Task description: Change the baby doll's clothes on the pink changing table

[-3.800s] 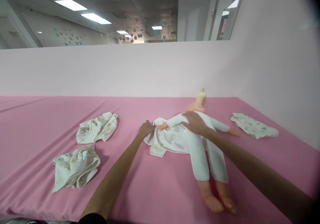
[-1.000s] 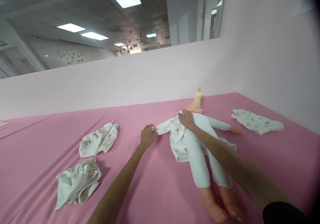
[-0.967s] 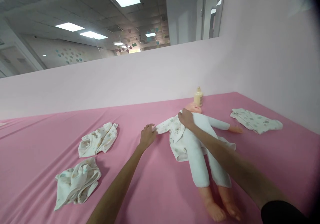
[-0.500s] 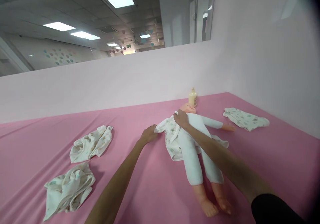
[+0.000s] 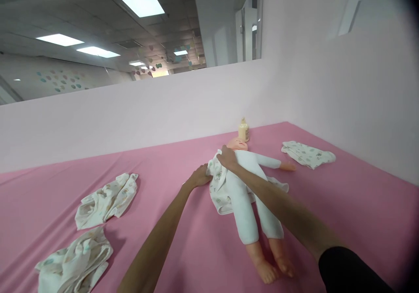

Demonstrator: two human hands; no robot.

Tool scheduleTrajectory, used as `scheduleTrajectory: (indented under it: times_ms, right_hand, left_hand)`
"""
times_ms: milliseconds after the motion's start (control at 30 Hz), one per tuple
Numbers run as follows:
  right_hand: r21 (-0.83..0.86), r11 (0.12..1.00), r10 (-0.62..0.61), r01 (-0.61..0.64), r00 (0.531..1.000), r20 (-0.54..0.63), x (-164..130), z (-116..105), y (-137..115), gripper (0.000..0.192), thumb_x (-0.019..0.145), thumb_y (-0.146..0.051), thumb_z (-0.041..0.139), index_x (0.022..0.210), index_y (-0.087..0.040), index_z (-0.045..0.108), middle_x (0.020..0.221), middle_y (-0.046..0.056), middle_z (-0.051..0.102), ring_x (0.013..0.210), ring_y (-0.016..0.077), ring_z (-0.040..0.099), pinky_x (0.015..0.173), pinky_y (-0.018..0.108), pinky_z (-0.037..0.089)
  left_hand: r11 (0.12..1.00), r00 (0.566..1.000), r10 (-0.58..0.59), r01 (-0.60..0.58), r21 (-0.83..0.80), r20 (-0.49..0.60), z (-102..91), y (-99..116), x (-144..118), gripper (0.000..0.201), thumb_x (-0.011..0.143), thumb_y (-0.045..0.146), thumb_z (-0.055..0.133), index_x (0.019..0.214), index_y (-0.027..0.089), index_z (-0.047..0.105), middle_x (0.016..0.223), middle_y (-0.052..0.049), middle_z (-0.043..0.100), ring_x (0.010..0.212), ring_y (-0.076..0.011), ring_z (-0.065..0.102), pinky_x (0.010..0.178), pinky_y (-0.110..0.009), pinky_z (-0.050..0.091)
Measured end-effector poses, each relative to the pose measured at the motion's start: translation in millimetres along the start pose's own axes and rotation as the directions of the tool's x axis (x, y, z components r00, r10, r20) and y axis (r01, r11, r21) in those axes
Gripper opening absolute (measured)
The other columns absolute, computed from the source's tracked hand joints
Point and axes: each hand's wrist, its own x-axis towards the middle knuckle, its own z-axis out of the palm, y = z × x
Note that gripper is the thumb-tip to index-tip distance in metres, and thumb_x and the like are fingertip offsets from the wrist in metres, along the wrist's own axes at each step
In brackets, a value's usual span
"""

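A baby doll [image 5: 244, 210] in a white bodysuit lies on its back, its head away from me and its feet towards me. Under its back spreads a white printed baby shirt [image 5: 220, 194], whose sleeve on the left side is bunched up. My left hand [image 5: 201, 176] is closed at the cuff of that sleeve, its fingertips hidden by the cloth. Higher up, by the doll's shoulder, my right hand [image 5: 228, 157] grips the same shirt, and its forearm crosses over the doll's body. The doll's arm on the left side is hidden.
A pump bottle [image 5: 244, 131] stands behind the doll's head by the wall. Folded printed baby clothing [image 5: 309, 154] lies at the right. Two crumpled garments, one farther [image 5: 108, 200] and one nearer [image 5: 76, 261], lie at the left on the pink sheet [image 5: 170, 258].
My left hand has pushed in closer to the doll, and the sleeve is now shorter and more bunched. My right hand keeps its place at the shoulder. The view has shifted slightly right.
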Motion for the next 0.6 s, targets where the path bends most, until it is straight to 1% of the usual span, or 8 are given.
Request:
scheduleTrajectory:
  times_ms: [100,200,233,300,400,467,500,600]
  right_hand:
    - [0.066,0.997,-0.05,0.051,0.999,-0.011,-9,-10,2,0.025,0.081,-0.019,0.053,0.106,-0.015,0.052,0.101,0.01,0.066,0.088,0.022,0.06,0.07,0.027,0.041]
    - [0.123,0.985,-0.109,0.122,0.988,-0.109,-31,-36,23,0.02,0.086,-0.027,0.052,0.105,-0.02,0.05,0.109,0.009,0.063,0.094,0.0205,0.057,0.076,0.027,0.042]
    - [0.132,0.982,-0.115,0.137,0.98,-0.164,-42,-48,36,0.015,0.089,-0.028,0.049,0.103,-0.021,0.05,0.111,0.009,0.062,0.096,0.0203,0.056,0.078,0.027,0.042]
    - [0.125,0.989,-0.052,0.084,0.969,-0.242,-65,-72,71,0.007,0.091,-0.028,0.043,0.09,-0.023,0.049,0.097,0.008,0.062,0.086,0.02,0.054,0.07,0.029,0.04]
    - [0.078,0.995,0.075,-0.056,0.961,-0.266,-99,-99,131,0.019,0.087,-0.027,0.043,0.069,-0.023,0.038,0.073,0.002,0.052,0.067,0.0171,0.045,0.059,0.029,0.032]
    - [0.006,0.993,0.117,-0.118,0.982,-0.145,-115,-105,165,0.027,0.085,-0.037,0.052,0.068,-0.022,0.038,0.073,0.0,0.051,0.067,0.0158,0.046,0.058,0.028,0.031]
    - [-0.008,0.991,0.133,-0.134,0.987,-0.088,-121,-105,177,0.03,0.083,-0.042,0.056,0.068,-0.022,0.039,0.074,0.0,0.052,0.068,0.0158,0.047,0.057,0.027,0.031]
    - [0.004,0.994,0.109,-0.11,0.994,0.03,-129,-94,194,0.038,0.079,-0.055,0.059,0.071,-0.022,0.042,0.076,0.001,0.055,0.069,0.0166,0.05,0.057,0.027,0.032]
  left_hand:
    - [0.994,0.997,0.062,-0.058,-0.088,0.054,-4.0,7,3,0.023,0.079,0.022,0.054,0.101,0.022,0.062,0.103,-0.005,0.068,0.095,-0.0236,0.063,0.078,-0.034,0.051]
    - [0.993,0.998,0.025,-0.018,-0.12,0.059,-6.8,11,5,0.029,0.078,0.019,0.052,0.105,0.02,0.061,0.105,-0.007,0.068,0.098,-0.0236,0.063,0.081,-0.035,0.051]
    - [0.993,1.0,-0.004,0.007,-0.12,0.027,-7.7,12,5,0.032,0.079,0.019,0.051,0.109,0.019,0.06,0.109,-0.008,0.068,0.101,-0.024,0.062,0.083,-0.035,0.05]
    - [0.99,0.993,-0.053,0.039,-0.132,-0.104,-10.1,19,5,0.039,0.082,0.019,0.049,0.12,0.018,0.057,0.123,-0.011,0.064,0.114,-0.0248,0.059,0.092,-0.037,0.048]
    - [0.979,0.941,-0.043,-0.028,-0.203,-0.337,-14.7,48,11,0.041,0.089,0.019,0.043,0.129,0.017,0.051,0.137,-0.012,0.056,0.127,-0.0234,0.052,0.105,-0.037,0.042]
    - [0.962,0.92,0.06,-0.156,-0.222,-0.387,-16.0,79,23,0.038,0.092,0.022,0.042,0.127,0.017,0.053,0.135,-0.011,0.057,0.125,-0.0225,0.053,0.105,-0.036,0.043]
    - [0.949,0.918,0.156,-0.242,-0.2,-0.365,-15.1,98,31,0.037,0.092,0.023,0.043,0.127,0.017,0.053,0.133,-0.01,0.058,0.124,-0.0224,0.053,0.105,-0.036,0.043]
    - [0.883,0.877,0.452,-0.466,-0.059,-0.166,-2.7,158,64,0.039,0.093,0.024,0.046,0.13,0.017,0.053,0.139,-0.009,0.055,0.13,-0.0228,0.049,0.111,-0.036,0.037]
